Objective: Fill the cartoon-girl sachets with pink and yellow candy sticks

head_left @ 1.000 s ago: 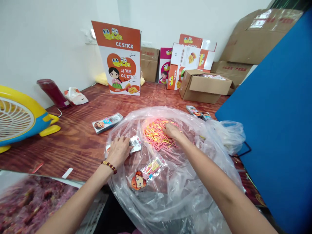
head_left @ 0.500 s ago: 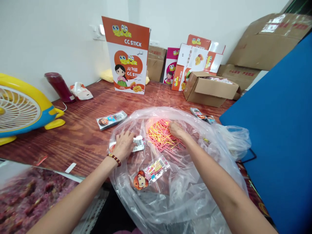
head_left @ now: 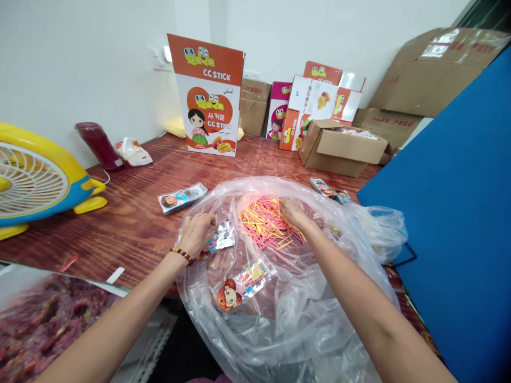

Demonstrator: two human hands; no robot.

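The sticks [head_left: 265, 223] lie in a loose pink-and-yellow heap on the clear bag [head_left: 327, 324], which spreads over the desk [head_left: 131, 229]. The right hand [head_left: 294, 214] is at the heap's right edge, its fingertips hidden, so I cannot tell what they hold. Left of the heap, the left hand [head_left: 195, 233] bends over a packet [head_left: 223, 236], fingers drawn narrow; whether they pinch it is unclear. More silver and blue print shows there than half a second ago, so that packet has probably been turned or worked loose, while the right hand stays among the sticks. Nearer lies a girl-printed packet [head_left: 248, 279]; beyond, an open carton [head_left: 349, 146].
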